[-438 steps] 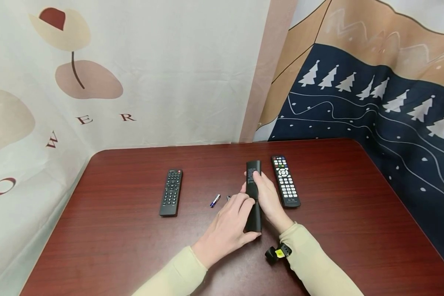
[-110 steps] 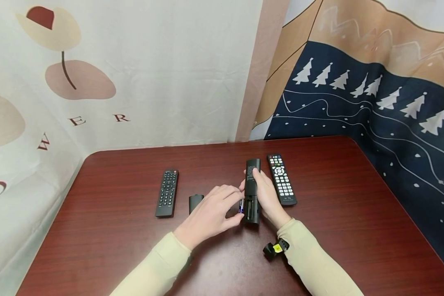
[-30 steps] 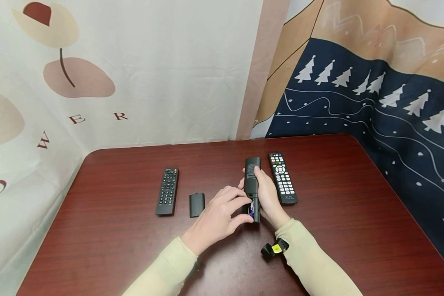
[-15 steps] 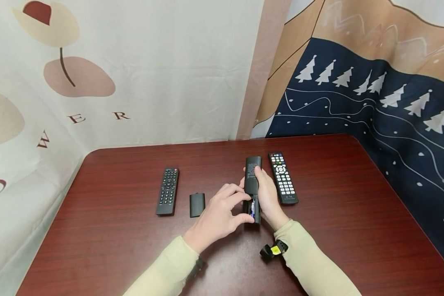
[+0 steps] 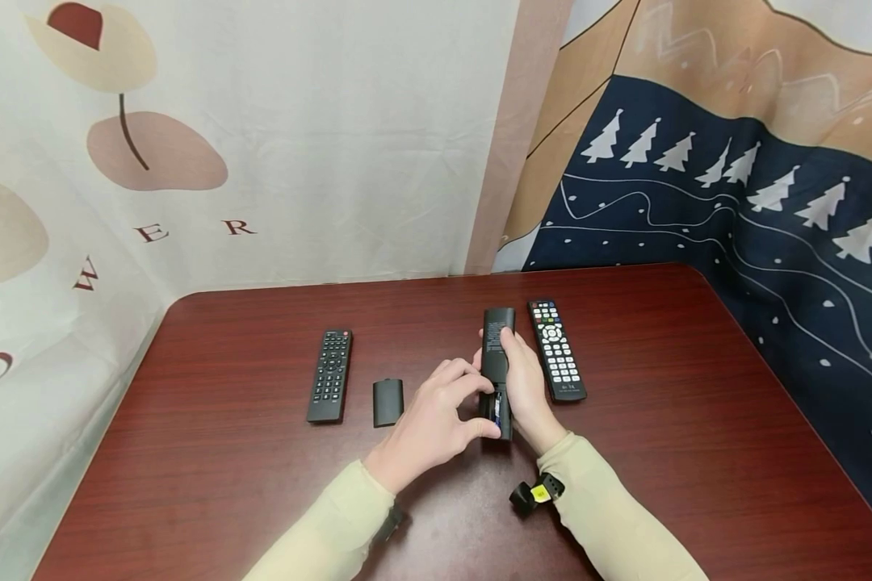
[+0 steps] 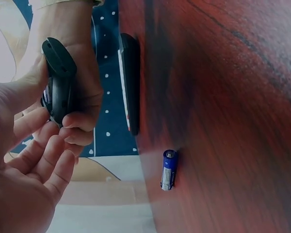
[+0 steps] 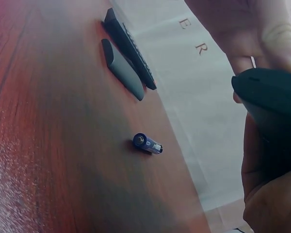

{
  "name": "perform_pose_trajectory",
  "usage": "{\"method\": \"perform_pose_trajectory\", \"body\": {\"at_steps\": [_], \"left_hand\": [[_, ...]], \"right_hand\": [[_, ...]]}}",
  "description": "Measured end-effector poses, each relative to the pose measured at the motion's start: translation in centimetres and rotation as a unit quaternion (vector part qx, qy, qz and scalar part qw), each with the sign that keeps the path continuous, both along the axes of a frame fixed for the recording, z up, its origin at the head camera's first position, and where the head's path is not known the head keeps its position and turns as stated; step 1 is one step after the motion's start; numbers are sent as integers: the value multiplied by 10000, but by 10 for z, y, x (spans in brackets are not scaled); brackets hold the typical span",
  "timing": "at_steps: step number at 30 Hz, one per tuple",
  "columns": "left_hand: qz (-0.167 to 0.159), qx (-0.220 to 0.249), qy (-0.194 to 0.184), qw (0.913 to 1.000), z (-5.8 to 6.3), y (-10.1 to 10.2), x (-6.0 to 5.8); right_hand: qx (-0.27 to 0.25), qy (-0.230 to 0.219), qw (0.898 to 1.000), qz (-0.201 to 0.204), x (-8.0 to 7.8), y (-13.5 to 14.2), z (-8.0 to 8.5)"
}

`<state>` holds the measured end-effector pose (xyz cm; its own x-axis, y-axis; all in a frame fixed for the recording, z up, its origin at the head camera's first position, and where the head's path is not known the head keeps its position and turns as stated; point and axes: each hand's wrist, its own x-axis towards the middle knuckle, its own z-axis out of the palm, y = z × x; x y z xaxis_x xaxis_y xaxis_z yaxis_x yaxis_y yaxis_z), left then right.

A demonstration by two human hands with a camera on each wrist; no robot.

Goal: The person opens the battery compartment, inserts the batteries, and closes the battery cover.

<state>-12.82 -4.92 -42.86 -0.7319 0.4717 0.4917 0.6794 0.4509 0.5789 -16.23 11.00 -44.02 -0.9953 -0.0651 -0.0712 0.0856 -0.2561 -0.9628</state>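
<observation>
Back side up, a black remote control is gripped by my right hand, thumb along its back. Its battery compartment is uncovered at the near end, with a blue battery in it. Thumb and index finger of my left hand pinch this battery at its two ends. In the left wrist view the remote stands edge-on and mostly hides the battery. A second blue battery lies on the table, also visible in the right wrist view; my left hand covers it in the head view.
The black battery cover lies left of my left hand. Farther left is a remote with dark keys. Just right of my right hand lies a remote with white keys. Patterned curtains hang behind the table.
The cover came off the held remote and now lies on the table. My left hand brought one battery from beside the remote into its compartment. Over the last second, both hands barely moved.
</observation>
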Motion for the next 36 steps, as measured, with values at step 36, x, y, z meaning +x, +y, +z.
{"method": "perform_pose_trajectory", "body": {"at_steps": [36], "left_hand": [[305, -343, -266, 9986, -5, -15, -6]], "right_hand": [[-35, -26, 9999, 154, -2, 2, -7]]}}
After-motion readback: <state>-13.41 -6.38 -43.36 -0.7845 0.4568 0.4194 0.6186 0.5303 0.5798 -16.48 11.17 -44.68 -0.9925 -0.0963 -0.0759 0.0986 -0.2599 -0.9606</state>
